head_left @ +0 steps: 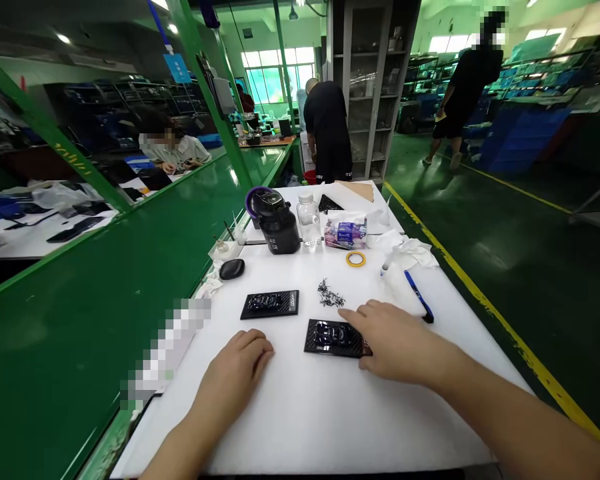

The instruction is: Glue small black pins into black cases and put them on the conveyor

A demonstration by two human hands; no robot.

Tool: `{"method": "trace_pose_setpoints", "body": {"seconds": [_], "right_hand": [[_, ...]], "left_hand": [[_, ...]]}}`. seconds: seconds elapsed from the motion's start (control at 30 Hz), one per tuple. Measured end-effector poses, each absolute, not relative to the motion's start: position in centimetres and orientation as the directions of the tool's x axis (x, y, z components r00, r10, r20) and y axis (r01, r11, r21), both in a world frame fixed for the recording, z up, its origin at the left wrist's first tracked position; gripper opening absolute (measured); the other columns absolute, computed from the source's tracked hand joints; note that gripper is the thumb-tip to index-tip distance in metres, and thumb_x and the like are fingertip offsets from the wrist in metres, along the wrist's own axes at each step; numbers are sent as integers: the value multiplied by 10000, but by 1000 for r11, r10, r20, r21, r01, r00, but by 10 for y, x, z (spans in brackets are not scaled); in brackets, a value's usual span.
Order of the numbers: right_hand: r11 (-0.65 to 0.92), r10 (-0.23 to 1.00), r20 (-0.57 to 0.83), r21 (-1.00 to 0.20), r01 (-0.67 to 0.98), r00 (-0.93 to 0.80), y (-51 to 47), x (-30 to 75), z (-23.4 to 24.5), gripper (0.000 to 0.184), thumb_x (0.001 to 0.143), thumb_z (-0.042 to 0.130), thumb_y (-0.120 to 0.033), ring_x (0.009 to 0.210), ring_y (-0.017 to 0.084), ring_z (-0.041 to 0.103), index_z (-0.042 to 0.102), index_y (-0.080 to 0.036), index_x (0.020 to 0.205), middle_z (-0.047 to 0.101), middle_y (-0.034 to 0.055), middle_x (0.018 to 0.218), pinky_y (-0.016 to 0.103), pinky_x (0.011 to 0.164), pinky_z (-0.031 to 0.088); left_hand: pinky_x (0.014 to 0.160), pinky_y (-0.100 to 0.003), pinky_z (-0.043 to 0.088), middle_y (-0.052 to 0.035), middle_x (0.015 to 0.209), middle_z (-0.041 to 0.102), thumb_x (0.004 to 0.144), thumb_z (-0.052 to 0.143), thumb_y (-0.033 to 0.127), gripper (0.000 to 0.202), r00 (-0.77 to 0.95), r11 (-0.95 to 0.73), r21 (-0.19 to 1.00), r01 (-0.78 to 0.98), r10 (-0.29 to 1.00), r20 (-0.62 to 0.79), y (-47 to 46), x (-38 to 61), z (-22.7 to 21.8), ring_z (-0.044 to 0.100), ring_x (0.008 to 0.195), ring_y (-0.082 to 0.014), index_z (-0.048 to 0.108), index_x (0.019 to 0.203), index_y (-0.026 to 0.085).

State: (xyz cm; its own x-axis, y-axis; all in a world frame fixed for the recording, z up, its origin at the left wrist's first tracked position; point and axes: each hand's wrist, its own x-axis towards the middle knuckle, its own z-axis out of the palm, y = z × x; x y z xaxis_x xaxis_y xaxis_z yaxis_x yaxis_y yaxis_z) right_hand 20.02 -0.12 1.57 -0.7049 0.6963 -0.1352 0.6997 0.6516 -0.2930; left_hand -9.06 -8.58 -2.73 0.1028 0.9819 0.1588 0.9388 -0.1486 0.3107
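Note:
My right hand [393, 340] grips the right end of a black carbon-patterned plaque [313, 345] that bears a small glossy dark model car [334, 333]. Its thumb is at the near edge and a finger reaches over the far edge. A similar plaque [293, 304] with a dark model car lies farther left, a light label at its right end. Below that one, my left hand [240, 360] rests on the white table, fingers curled in with nothing visible in them. Behind the right plaque is a scatter of tiny black pieces [331, 295].
Farther back stand a black jug [277, 223], a clear bottle [309, 220] and a tissue pack [346, 233]. A yellow tape roll [356, 259], a blue-and-black tool [419, 297], crumpled tissue [414, 253] and a black oval case [232, 269] lie around. Green conveyor at left; several people beyond.

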Motion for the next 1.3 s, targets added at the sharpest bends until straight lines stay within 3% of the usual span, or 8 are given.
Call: {"method": "trace_pose_setpoints", "body": {"seconds": [0.17, 0.3, 0.4, 0.47, 0.53, 0.8, 1.13, 1.3], "right_hand": [[666, 702, -76, -284, 690, -708, -12, 186, -5, 736, 790, 547, -181, 1032, 302, 581, 370, -132, 1503, 643, 159, 1120, 413, 865, 469], [687, 668, -67, -328, 649, -741, -1, 168, 7, 764, 721, 690, -308, 928, 318, 615, 462, -161, 1436, 675, 132, 1034, 439, 804, 479], [556, 718, 12, -612, 563, -696, 17, 164, 12, 554, 726, 725, -426, 875, 265, 634, 616, -227, 1231, 691, 68, 981, 383, 766, 482], [398, 815, 90, -805, 440, -572, 26, 163, 6, 277, 826, 632, -362, 835, 200, 630, 663, -212, 1057, 690, 39, 916, 319, 744, 479], [306, 873, 119, -889, 341, -473, 30, 162, -3, 132, 850, 581, -268, 782, 168, 617, 664, -190, 917, 678, 27, 832, 285, 704, 472], [261, 920, 122, -901, 348, -373, 25, 156, -17, 72, 815, 574, -185, 662, 142, 565, 615, -191, 756, 626, -5, 702, 268, 634, 446], [4, 905, -86, -977, 211, -417, 26, 156, -17, 143, 851, 597, -305, 669, 143, 534, 643, -186, 787, 610, 1, 709, 262, 613, 416], [-48, 898, -110, -987, 153, -426, 29, 158, -19, 135, 832, 593, -270, 643, 125, 482, 626, -179, 738, 566, -15, 675, 260, 607, 388]], "left_hand": [[561, -247, 501, -10, 814, 677, 983, 409, 344, 284, 66, -147, 403, 904, 976, 206, -66, -87, 6, 606, 632, -149, 617, 834, 222], [671, -250, 530, -25, 854, 708, 970, 477, 319, 226, 203, -344, 473, 811, 924, 324, -27, -58, 43, 652, 736, -155, 674, 914, 223], [738, -270, 544, -47, 930, 721, 953, 481, 218, 230, 391, -532, 434, 727, 841, 374, 0, -36, 41, 676, 834, -166, 710, 965, 222], [741, -268, 553, -40, 933, 731, 941, 485, 176, 242, 421, -564, 452, 691, 823, 383, 10, -30, 26, 686, 837, -158, 713, 998, 229], [726, -264, 565, -23, 916, 746, 926, 522, 181, 235, 378, -532, 491, 690, 843, 382, 13, -30, 6, 695, 788, -145, 690, 1081, 236], [676, -267, 574, -20, 865, 769, 902, 537, 146, 259, 338, -563, 336, 755, 773, 537, 10, -32, -22, 722, 735, -155, 643, 1129, 215], [559, -246, 518, -4, 742, 750, 929, 545, 163, 198, 371, -606, 200, 770, 680, 632, 6, -29, -16, 681, 587, -134, 641, 1100, 185], [597, -241, 543, 4, 788, 761, 908, 578, 153, 211, 344, -605, 277, 747, 707, 618, 3, -27, -17, 700, 638, -133, 634, 1108, 194]]}}
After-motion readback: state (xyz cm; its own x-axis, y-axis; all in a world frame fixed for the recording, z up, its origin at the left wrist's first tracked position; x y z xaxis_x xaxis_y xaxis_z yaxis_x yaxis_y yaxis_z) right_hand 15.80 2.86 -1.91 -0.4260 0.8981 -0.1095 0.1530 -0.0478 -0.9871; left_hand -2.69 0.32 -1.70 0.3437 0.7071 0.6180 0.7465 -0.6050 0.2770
